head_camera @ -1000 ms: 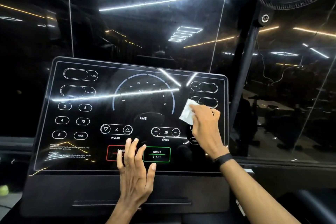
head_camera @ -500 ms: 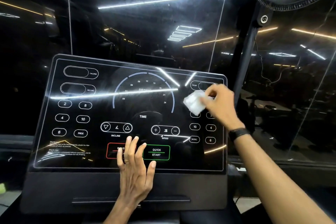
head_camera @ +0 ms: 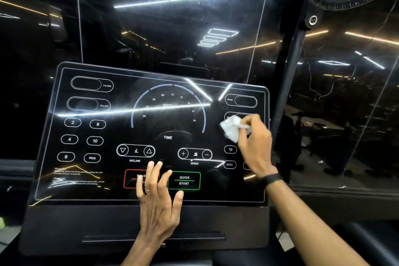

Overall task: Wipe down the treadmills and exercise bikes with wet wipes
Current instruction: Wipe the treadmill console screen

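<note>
The right hand (head_camera: 255,147) pinches a crumpled white wet wipe (head_camera: 232,128) between thumb and curled fingers, holding it against the right side of the glossy black treadmill console (head_camera: 108,131), just below the PULSE readout (head_camera: 240,100) and above the button marked 10. A dark band (head_camera: 273,179) circles that wrist. The left hand (head_camera: 158,198) lies flat on the lower middle of the panel, fingers straight and slightly spread, covering part of the red-outlined button (head_camera: 131,179) beside the green QUICK START button (head_camera: 184,180).
</note>
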### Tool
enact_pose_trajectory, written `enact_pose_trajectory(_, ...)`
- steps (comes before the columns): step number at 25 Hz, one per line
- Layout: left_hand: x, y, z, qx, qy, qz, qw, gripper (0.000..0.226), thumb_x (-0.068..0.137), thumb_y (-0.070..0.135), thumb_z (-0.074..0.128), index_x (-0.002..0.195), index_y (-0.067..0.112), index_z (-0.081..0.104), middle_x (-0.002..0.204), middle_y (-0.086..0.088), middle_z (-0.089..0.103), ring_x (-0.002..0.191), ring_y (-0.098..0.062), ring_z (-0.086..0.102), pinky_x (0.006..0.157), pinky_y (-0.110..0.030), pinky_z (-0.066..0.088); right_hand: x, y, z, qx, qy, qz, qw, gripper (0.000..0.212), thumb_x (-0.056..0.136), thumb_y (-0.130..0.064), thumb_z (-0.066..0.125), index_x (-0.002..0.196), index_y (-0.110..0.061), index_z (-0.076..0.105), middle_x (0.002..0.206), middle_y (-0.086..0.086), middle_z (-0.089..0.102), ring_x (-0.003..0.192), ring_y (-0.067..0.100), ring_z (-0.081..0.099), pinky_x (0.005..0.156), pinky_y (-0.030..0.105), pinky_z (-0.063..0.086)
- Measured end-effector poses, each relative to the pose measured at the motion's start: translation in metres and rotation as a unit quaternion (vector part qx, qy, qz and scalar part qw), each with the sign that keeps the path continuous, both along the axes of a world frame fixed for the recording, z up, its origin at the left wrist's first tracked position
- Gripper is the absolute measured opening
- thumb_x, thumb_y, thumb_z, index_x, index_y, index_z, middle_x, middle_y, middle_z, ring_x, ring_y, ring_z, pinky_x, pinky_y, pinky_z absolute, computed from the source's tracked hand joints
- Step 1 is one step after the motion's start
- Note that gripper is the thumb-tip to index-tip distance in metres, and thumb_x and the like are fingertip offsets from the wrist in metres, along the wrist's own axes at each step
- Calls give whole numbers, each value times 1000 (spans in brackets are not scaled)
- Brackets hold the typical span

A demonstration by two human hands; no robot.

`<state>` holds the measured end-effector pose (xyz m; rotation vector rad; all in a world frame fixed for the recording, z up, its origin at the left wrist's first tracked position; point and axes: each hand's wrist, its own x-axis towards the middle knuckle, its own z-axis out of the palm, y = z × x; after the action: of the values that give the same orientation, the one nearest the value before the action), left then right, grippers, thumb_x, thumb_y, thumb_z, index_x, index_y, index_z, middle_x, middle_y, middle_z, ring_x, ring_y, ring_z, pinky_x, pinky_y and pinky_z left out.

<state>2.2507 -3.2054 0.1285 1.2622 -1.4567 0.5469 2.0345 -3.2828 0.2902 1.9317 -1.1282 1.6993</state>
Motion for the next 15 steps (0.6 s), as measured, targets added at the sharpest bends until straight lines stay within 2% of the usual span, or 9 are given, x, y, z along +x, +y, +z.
enact_pose_trajectory(1, 0, 0, 0, 0, -2, 4, 1000, 50, 89, 36, 44, 130, 7, 45, 149, -19, 37, 149, -33, 24, 117, -57, 14, -5, -4, 21, 13, -73, -22, 997, 13, 85, -2, 58, 93, -13, 59, 87, 6, 66, 77, 34, 61, 69, 42, 44)
enact_pose_trajectory(3, -1, 1, 1, -1, -5, 8, 1000, 49, 89, 36, 44, 129, 7, 45, 149, -19, 38, 148, -34, 25, 118, -54, 12, -24, -14, 62, -17, -223, -98, 970, 15, 85, -9, 57, 100, -10, 60, 95, 11, 68, 87, 37, 62, 72, 40, 40)
enact_pose_trajectory(4, -2, 2, 1, -1, -5, 6, 1000, 49, 89, 36, 44, 129, 8, 45, 148, -19, 38, 148, -34, 25, 119, -52, 10, -35, -20, 78, -44, -273, -114, 954, 20, 84, -9, 56, 104, -7, 59, 99, 12, 68, 91, 36, 62, 76, 39, 40)
enact_pose_trajectory(6, -1, 2, 1, -1, -5, 5, 1000, 48, 89, 35, 45, 128, 8, 45, 148, -19, 39, 148, -34, 25, 119, -51, 9, -47, -31, 94, -71, -301, -118, 944, 30, 80, -4, 53, 109, -4, 59, 99, 12, 66, 93, 28, 61, 78, 33, 40)
enact_pose_trajectory(9, -1, 2, 1, -2, -5, 7, 1000, 48, 89, 35, 45, 128, 8, 45, 148, -20, 40, 148, -34, 25, 118, -54, 11, -44, -47, 79, -51, -224, -115, 966, 32, 77, 5, 49, 105, -1, 63, 97, 20, 61, 88, 22, 53, 79, 31, 39)
enact_pose_trajectory(12, -1, 1, 1, -4, -5, 13, 1000, 48, 88, 35, 45, 128, 8, 45, 148, -20, 39, 147, -34, 26, 117, -54, 12, -30, -49, 40, -19, -88, -68, 994, 25, 82, 4, 49, 100, 0, 66, 101, 22, 57, 94, 31, 54, 87, 34, 41)
enact_pose_trajectory(14, -1, 1, 1, -3, -5, 13, 1000, 49, 88, 36, 45, 128, 8, 45, 148, -20, 39, 147, -34, 26, 117, -55, 12, -21, -41, 11, -18, -2, -37, 999, 28, 86, 7, 48, 106, 0, 65, 112, 19, 58, 106, 32, 55, 102, 35, 41)
enact_pose_trajectory(15, -1, 1, 1, 0, -4, 13, 1000, 49, 88, 36, 45, 128, 8, 45, 148, -20, 39, 147, -34, 26, 117, -55, 12, -19, -37, -3, -21, 33, -34, 999, 31, 87, 8, 46, 111, 0, 64, 120, 17, 58, 114, 31, 55, 112, 42, 37)
